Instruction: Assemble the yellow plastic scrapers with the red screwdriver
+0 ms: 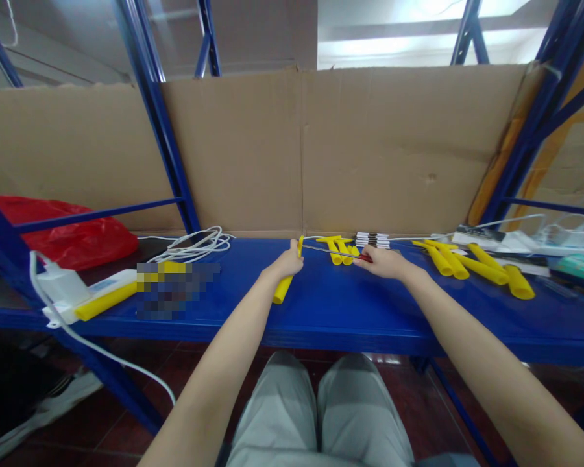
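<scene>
My left hand (288, 261) is closed around a yellow T-shaped plastic handle (283, 290), whose round grip sticks out below my fingers. In my right hand (385, 262) is a screwdriver (331, 251), held by its red handle. Its thin metal shaft points left, with the tip at the top of the yellow piece. Whether the tip touches it cannot be made out. Between and behind my hands lie more yellow T-shaped handles (337, 251). A stack of small white pieces with dark bands (372, 240) sits just behind my right hand.
Several yellow handles (481, 266) lie to the right on the blue shelf (350, 318). A white power strip (111, 285), a coiled white cable (199, 246) and a red plastic bag (63, 227) are at left. Cardboard (233, 155) walls the back; blue posts (160, 130) rise beside it.
</scene>
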`<state>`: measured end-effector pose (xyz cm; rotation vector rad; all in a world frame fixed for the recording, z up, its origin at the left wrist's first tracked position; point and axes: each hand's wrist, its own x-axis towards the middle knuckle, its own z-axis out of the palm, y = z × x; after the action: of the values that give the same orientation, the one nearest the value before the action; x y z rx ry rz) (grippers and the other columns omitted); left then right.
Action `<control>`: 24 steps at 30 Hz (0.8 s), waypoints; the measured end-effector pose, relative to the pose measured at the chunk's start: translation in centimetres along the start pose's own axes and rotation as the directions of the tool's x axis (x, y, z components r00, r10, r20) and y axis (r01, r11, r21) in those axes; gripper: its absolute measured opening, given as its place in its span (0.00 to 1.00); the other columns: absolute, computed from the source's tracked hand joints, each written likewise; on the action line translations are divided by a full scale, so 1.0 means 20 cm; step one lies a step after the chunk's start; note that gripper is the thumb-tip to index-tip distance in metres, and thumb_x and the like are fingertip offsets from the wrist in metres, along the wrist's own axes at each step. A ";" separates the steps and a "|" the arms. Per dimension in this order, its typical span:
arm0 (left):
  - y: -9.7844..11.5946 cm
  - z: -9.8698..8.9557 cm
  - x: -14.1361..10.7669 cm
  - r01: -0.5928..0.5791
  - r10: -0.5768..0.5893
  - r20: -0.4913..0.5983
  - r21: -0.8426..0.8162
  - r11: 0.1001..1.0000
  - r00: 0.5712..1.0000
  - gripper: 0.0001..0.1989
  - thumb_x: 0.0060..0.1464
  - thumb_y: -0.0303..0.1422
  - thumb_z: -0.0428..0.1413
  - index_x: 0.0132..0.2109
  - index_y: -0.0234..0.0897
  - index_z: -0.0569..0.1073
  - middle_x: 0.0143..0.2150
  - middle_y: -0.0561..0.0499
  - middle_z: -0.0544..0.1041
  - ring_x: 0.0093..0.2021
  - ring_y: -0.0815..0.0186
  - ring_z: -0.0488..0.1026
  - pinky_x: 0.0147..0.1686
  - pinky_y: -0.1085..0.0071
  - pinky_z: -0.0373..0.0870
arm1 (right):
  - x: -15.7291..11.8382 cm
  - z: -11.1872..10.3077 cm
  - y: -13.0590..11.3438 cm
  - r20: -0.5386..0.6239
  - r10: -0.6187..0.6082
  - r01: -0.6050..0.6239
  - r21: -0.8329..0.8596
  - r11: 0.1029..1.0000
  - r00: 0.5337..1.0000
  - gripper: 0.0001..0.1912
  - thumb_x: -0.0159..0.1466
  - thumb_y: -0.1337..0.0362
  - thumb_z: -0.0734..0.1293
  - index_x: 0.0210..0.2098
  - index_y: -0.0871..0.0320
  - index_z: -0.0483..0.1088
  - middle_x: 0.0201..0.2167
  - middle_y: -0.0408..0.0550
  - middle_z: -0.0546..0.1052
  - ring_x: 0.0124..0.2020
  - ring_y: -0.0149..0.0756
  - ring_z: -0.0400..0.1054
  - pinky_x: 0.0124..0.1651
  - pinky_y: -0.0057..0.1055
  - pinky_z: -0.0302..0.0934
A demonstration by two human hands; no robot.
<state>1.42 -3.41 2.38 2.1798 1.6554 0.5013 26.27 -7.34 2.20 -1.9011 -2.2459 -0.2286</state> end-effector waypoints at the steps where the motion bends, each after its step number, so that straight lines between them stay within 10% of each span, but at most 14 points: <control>1: 0.00 0.00 0.00 -0.002 0.002 -0.001 -0.002 1.000 1.000 0.25 0.59 0.31 0.45 0.60 0.30 0.47 0.46 0.32 0.73 0.41 0.57 0.74 0.39 0.67 0.66 | 0.01 0.01 0.00 0.026 -0.014 0.013 0.038 0.999 1.000 0.16 0.64 0.53 0.55 0.34 0.58 0.66 0.33 0.53 0.76 0.32 0.39 0.70 0.29 0.28 0.54; 24: 0.00 0.00 0.00 -0.007 0.007 -0.003 0.006 1.000 1.000 0.25 0.59 0.30 0.45 0.60 0.30 0.47 0.48 0.31 0.73 0.43 0.56 0.74 0.38 0.67 0.66 | 0.02 0.04 0.03 -0.089 -0.064 0.069 0.056 0.996 0.994 0.11 0.58 0.55 0.64 0.28 0.57 0.66 0.28 0.48 0.74 0.28 0.35 0.66 0.28 0.27 0.54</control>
<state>1.46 -3.43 2.41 2.1905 1.6535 0.5028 26.76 -6.57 1.52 -1.7542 -2.2362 -0.2471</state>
